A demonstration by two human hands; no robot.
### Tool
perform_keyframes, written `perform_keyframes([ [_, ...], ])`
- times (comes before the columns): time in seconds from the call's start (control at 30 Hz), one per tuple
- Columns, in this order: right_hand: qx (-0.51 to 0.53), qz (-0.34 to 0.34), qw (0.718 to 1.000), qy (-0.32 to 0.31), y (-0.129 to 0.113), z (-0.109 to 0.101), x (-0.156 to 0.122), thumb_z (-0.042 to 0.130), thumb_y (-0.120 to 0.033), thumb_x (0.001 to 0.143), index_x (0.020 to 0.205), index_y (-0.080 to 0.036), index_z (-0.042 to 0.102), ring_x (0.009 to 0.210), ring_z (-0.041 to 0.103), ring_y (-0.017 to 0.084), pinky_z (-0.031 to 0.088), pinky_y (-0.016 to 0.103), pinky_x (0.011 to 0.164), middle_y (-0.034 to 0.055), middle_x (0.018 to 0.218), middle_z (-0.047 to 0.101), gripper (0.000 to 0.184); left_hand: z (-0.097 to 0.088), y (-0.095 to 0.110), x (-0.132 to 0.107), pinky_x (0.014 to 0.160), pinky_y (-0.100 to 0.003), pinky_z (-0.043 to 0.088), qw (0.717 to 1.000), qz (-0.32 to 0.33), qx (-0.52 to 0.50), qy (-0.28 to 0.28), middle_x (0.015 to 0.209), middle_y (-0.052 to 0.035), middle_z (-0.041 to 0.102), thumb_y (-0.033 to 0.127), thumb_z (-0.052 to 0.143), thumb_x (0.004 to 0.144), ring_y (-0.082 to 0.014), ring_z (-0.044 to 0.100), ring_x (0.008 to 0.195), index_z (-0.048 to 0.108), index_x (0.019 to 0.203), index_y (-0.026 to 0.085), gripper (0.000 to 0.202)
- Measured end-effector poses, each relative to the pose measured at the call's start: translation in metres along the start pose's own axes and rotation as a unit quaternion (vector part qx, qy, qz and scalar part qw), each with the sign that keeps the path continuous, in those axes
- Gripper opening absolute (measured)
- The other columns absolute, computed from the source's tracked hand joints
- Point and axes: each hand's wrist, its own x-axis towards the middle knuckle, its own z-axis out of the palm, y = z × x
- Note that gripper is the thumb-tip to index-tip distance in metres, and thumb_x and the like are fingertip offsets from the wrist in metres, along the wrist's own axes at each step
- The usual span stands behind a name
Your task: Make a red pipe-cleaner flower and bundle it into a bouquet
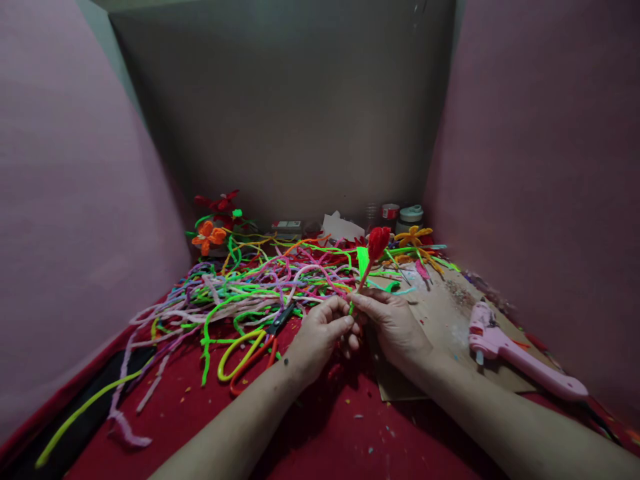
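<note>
A red pipe-cleaner flower (379,244) stands tilted above my hands, with a bright green leaf (363,261) beside its thin pinkish-red stem. My right hand (393,319) is closed, pinching the stem between thumb and fingers. Lower down, my left hand (330,325) is closed with thumb and fingertips on the green part of the same stem, touching the right fingers. The fingers partly hide the stem's lower end. Just left of my left hand lie scissors (245,350) with one yellow and one orange-red handle loop.
A tangled heap of coloured pipe cleaners (255,287) spreads left and behind. At right, a pink glue gun (525,363) rests on a cardboard sheet (440,320). Finished flowers (209,237) stand back left; a lidded jar (411,215) stands at the back. Pink and grey panels enclose the red cloth.
</note>
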Motion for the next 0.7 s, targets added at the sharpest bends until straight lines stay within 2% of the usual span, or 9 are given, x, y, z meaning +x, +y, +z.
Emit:
perform_keyframes([
  [0.13, 0.004, -0.001, 1.000, 0.008, -0.001, 0.002, -0.001, 0.071, -0.026, 0.067, 0.070, -0.017, 0.062, 0.038, 0.051, 0.010, 0.043, 0.023, 0.038, -0.0038, 0.054, 0.059, 0.014, 0.001, 0.002, 0.000, 0.043, -0.018, 0.038, 0.996, 0.028, 0.081, 0.011, 0.060, 0.0052, 0.050, 0.020, 0.052, 0.071, -0.0069, 0.049, 0.046, 0.042, 0.073, 0.018, 0.010],
  [0.23, -0.001, -0.027, 0.999, 0.032, -0.003, 0.003, -0.001, 0.073, -0.021, 0.065, 0.070, -0.016, 0.066, 0.051, 0.054, 0.010, 0.046, 0.023, 0.051, -0.0027, 0.061, 0.062, 0.010, 0.002, 0.003, -0.001, 0.050, -0.020, 0.040, 0.978, 0.092, 0.183, 0.039, 0.062, 0.0049, 0.049, 0.018, 0.052, 0.071, -0.0084, 0.049, 0.052, 0.044, 0.075, 0.018, 0.008],
  [0.33, -0.005, -0.038, 0.999, 0.035, -0.003, 0.004, -0.001, 0.072, -0.021, 0.065, 0.070, -0.016, 0.067, 0.063, 0.057, 0.013, 0.046, 0.025, 0.063, -0.0006, 0.068, 0.065, 0.008, 0.002, -0.001, -0.002, 0.059, -0.022, 0.041, 0.941, 0.170, 0.283, 0.076, 0.071, 0.0016, 0.054, 0.024, 0.057, 0.074, -0.0111, 0.051, 0.063, 0.050, 0.081, 0.018, 0.012],
  [0.4, -0.005, -0.033, 0.999, 0.033, -0.002, 0.003, -0.001, 0.071, -0.023, 0.066, 0.071, -0.016, 0.068, 0.062, 0.056, 0.013, 0.044, 0.025, 0.061, -0.0002, 0.068, 0.066, 0.009, 0.001, -0.005, -0.002, 0.062, -0.023, 0.040, 0.907, 0.209, 0.352, 0.102, 0.073, 0.0000, 0.056, 0.027, 0.055, 0.078, -0.0124, 0.052, 0.065, 0.052, 0.083, 0.019, 0.010],
  [0.5, -0.007, -0.027, 0.999, 0.042, 0.001, 0.003, -0.002, 0.073, -0.023, 0.063, 0.069, -0.016, 0.068, 0.056, 0.052, 0.011, 0.041, 0.024, 0.056, -0.0018, 0.063, 0.064, 0.010, -0.001, -0.009, -0.003, 0.062, -0.022, 0.038, 0.866, 0.241, 0.419, 0.127, 0.070, 0.0003, 0.057, 0.022, 0.046, 0.083, -0.0119, 0.052, 0.062, 0.055, 0.082, 0.020, 0.009],
  [0.6, -0.018, -0.036, 0.998, 0.040, 0.001, 0.003, -0.002, 0.074, -0.023, 0.062, 0.067, -0.017, 0.068, 0.061, 0.054, 0.012, 0.042, 0.025, 0.063, -0.0018, 0.065, 0.064, 0.009, -0.002, -0.007, -0.003, 0.059, -0.021, 0.037, 0.862, 0.247, 0.423, 0.129, 0.066, 0.0011, 0.057, 0.020, 0.043, 0.084, -0.0110, 0.051, 0.058, 0.056, 0.080, 0.021, 0.014],
  [0.7, -0.054, -0.045, 0.997, 0.020, 0.001, 0.003, -0.001, 0.073, -0.025, 0.065, 0.067, -0.018, 0.069, 0.068, 0.056, 0.014, 0.043, 0.028, 0.071, -0.0007, 0.069, 0.065, 0.009, -0.005, -0.003, -0.002, 0.058, -0.020, 0.037, 0.882, 0.230, 0.390, 0.132, 0.063, 0.0021, 0.055, 0.022, 0.045, 0.083, -0.0107, 0.049, 0.057, 0.058, 0.079, 0.020, 0.014],
])
